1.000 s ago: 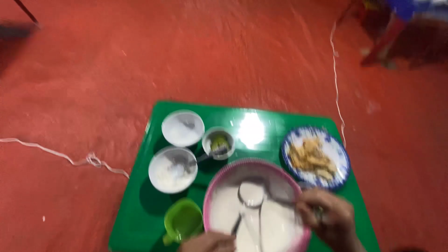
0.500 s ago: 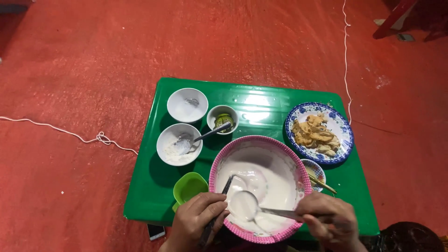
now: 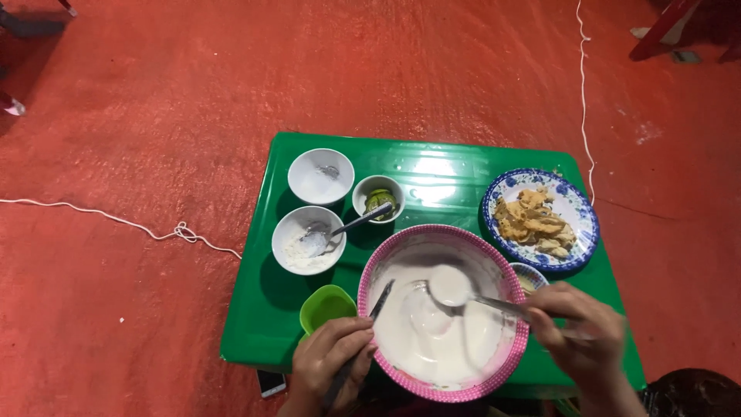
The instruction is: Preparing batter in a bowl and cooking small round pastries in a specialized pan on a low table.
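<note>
At lower centre, the right hand now lifts a batter-filled ladle higher over the pink-rimmed bowl, fingers closed on its handle, while the left hand keeps gripping a dark utensil dipped at the rim.

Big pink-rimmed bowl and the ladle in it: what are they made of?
Pink-rimmed bowl: likely plastic, from the matte, woven-look pink rim. Ladle held by the right hand: probably metal, with a thin grey, slightly shiny handle; the white batter coating its bowl leaves that part open.
</note>
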